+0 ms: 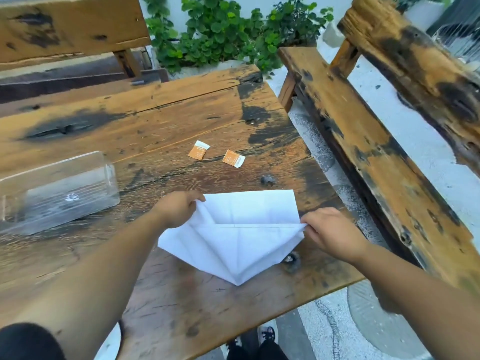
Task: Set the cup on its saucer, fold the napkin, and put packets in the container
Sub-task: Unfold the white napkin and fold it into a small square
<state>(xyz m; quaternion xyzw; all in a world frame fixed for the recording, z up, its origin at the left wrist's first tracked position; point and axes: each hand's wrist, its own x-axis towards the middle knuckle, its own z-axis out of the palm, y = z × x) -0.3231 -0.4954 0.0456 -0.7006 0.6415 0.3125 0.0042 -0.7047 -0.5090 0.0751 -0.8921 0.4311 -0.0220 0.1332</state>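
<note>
1. Grip, left hand [176, 207]: fingers pinched on the left corner of the white napkin [233, 245], at the near side of the wooden surface [155, 120].
2. Grip, right hand [331, 233]: fingers pinched on the napkin's right corner, level with the fold line.
3. Napkin: paper, creased, partly opened. Far flap lies flat on the surface; near portion hangs between the two hands and tapers to a point toward the surface's near edge.
4. Packets, two, orange and white. Left packet [198, 150] and right packet [233, 158] lie near each other but apart, beyond the napkin toward the middle of the surface. Neither is touched by a hand.
5. Container [59, 190]: clear, rectangular, at the left of the surface, left of the left hand and well apart from the packets. Contents cannot be told through the blur.
6. Benches: one wooden bench [363, 141] along the right side of the surface, another [65, 27] at the far left.
7. Plants [223, 32]: green leaves beyond the far end of the surface.
8. Shoes [267, 333]: visible on the ground below the near edge.
</note>
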